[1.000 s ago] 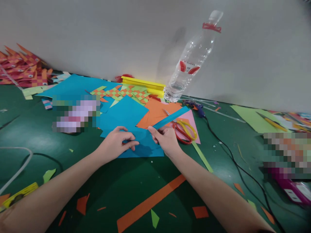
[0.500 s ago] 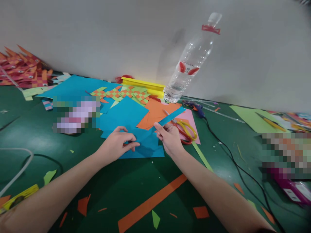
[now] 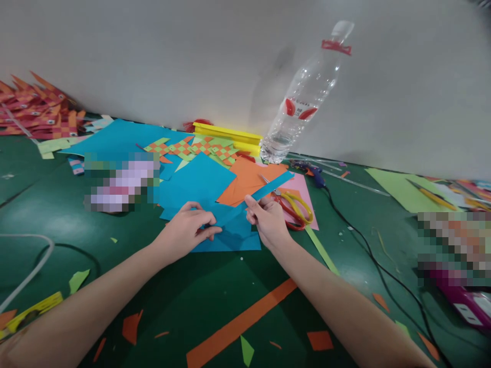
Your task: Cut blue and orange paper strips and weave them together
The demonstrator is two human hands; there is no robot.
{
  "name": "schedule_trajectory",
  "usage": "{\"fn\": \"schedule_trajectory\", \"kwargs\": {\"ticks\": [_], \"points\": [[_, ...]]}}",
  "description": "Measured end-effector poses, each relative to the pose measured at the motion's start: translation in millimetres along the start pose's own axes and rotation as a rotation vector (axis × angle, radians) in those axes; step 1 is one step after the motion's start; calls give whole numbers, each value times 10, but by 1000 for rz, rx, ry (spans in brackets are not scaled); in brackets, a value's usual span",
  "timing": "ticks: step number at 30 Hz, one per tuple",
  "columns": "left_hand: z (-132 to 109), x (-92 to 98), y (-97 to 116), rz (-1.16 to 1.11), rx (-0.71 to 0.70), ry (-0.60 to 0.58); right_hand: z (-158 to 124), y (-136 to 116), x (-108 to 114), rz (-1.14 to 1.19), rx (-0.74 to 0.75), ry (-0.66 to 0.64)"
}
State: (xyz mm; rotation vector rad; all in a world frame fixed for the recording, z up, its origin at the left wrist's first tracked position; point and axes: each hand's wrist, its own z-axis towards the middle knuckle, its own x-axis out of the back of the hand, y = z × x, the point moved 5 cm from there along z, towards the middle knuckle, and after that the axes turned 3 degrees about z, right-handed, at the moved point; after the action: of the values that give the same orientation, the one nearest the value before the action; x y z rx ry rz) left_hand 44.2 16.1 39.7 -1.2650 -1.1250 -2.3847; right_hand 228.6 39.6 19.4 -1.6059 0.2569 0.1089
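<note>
A narrow blue paper strip (image 3: 273,186) slants up to the right above blue paper sheets (image 3: 195,186). My right hand (image 3: 270,220) pinches it between thumb and fingers near its middle. My left hand (image 3: 194,225) is curled, its thumb and fingers closed about the strip's lower left end, which blends with the blue paper behind. Just beyond my right hand, scissors (image 3: 295,207) with red and yellow handles rest on orange paper (image 3: 245,176) and pink paper (image 3: 310,199).
A water bottle (image 3: 303,102) leans against the wall behind a yellow folded piece (image 3: 230,135). Woven green-and-orange paper pieces (image 3: 192,148) lie at the back. A glue gun (image 3: 312,171) trails a black cord on the right. An orange strip (image 3: 241,324) and paper scraps lie in front.
Almost nothing differs. The whole view has shifted slightly, and both hands keep their places around the blue strip.
</note>
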Motion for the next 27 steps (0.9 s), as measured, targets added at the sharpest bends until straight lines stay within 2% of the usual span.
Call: {"fn": "schedule_trajectory", "kwargs": {"ticks": [6,13,19,27], "points": [[-6,-23,-52,-115,118,-79,42,-17,19,78,-4,-9],[-4,-5,-71,-138,155,-96,62,-7,38,144,1,-2],[-32,-5,-86,-139,137,-97,83,-98,88,186,65,43],[-24,-4,-41,-112,105,-100,92,-51,78,174,65,59]]}}
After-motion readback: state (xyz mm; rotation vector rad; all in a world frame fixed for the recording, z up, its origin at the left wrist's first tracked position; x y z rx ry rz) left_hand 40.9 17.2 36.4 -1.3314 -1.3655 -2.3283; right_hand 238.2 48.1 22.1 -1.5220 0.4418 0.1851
